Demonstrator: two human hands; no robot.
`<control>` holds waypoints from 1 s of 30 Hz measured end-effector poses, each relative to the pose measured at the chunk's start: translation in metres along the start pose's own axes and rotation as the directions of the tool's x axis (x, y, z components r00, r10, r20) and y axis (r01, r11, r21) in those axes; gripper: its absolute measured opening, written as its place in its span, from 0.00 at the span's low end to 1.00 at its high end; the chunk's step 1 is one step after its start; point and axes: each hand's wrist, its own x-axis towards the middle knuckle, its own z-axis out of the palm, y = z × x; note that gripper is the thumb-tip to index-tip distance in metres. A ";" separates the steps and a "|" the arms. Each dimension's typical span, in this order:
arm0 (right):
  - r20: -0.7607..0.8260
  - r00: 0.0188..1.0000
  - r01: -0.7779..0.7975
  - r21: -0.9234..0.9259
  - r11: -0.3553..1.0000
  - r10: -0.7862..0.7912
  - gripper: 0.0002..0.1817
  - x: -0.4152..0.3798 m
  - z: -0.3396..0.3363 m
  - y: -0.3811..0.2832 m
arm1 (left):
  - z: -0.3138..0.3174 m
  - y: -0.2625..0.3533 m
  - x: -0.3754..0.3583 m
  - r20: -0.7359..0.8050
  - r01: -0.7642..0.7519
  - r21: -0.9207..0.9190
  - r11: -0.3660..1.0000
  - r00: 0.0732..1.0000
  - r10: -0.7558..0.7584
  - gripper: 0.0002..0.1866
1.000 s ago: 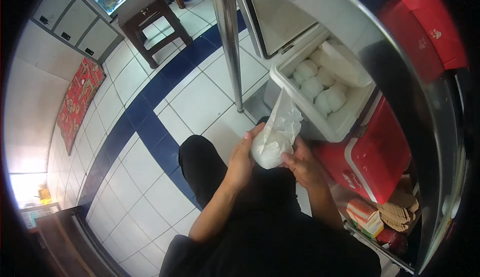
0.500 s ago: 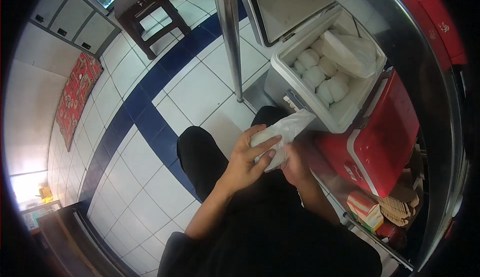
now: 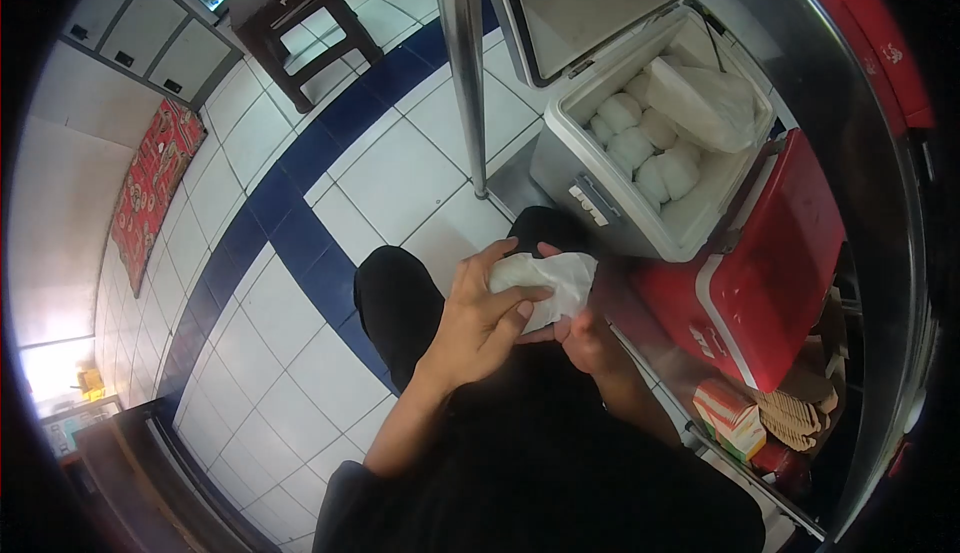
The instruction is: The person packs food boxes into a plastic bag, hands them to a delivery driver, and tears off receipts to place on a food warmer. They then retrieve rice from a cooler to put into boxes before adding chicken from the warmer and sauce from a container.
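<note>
A white wrapped packet, its thin wrapping crumpled, is held over my lap between both hands. My left hand grips its left side, with fingers bent across the top. From the right, my right hand holds the packet's lower right edge; part of that hand is hidden beneath it. Beyond the hands stands a grey open cooler. Several round white wrapped pieces lie inside it, beside a translucent plastic bag.
A metal pole rises left of the cooler. A red cooler stands to its right, near cardboard pieces and a striped box. A dark stool and a red mat are farther left.
The packet has been turned and its loose wrapping, which pointed up to the right, is now folded in closer. Both hands have shifted their fingers around it.
</note>
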 end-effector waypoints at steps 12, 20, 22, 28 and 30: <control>-0.321 0.941 0.066 -0.141 0.988 -0.109 0.22 0.022 0.027 -0.011 | 0.016 -0.002 -0.011 -0.310 0.003 -0.793 0.610 0.858 -0.408 0.38; -0.329 0.929 -0.023 -0.510 0.860 -0.170 0.32 0.027 0.032 -0.019 | 0.026 -0.014 -0.024 0.005 0.202 -0.944 0.260 0.797 -0.603 0.31; -0.344 0.839 0.177 -0.560 0.809 -0.422 0.34 0.022 0.030 -0.003 | 0.031 -0.011 -0.020 -0.077 0.184 -0.929 0.320 0.751 -0.656 0.30; 0.435 0.756 0.422 -0.895 -0.145 -0.488 0.34 0.003 0.017 -0.022 | 0.019 -0.013 -0.026 -0.295 0.277 -0.735 0.619 0.691 -0.660 0.31; 0.501 0.827 0.396 -0.842 -0.367 -0.256 0.34 0.013 0.025 -0.031 | 0.012 -0.007 -0.022 -0.310 0.340 -0.577 0.743 0.750 -0.584 0.32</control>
